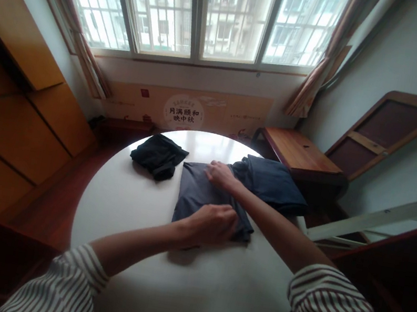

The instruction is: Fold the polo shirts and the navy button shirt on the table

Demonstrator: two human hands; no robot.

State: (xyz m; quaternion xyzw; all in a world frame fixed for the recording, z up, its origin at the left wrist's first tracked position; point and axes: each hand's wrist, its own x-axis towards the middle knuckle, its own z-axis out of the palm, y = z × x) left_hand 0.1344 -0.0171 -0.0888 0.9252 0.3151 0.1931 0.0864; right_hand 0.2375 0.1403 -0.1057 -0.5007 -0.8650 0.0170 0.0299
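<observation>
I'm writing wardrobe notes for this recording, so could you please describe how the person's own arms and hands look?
The left sleeve and right sleeve are loose, whitish with narrow dark stripes, and leave both forearms bare. The left hand and right hand are ungloved, with no watch or bracelet visible; blur hides whether rings are worn.

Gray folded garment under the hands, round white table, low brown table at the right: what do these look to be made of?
Gray folded garment: seemingly matte fabric, by its soft folds; fibre can't be told.
Round white table: smooth, glossy top, reflecting window light; perhaps laminate or painted board.
Low brown table: probably varnished wood, given its streaky, grain-like top and slight sheen.
</observation>
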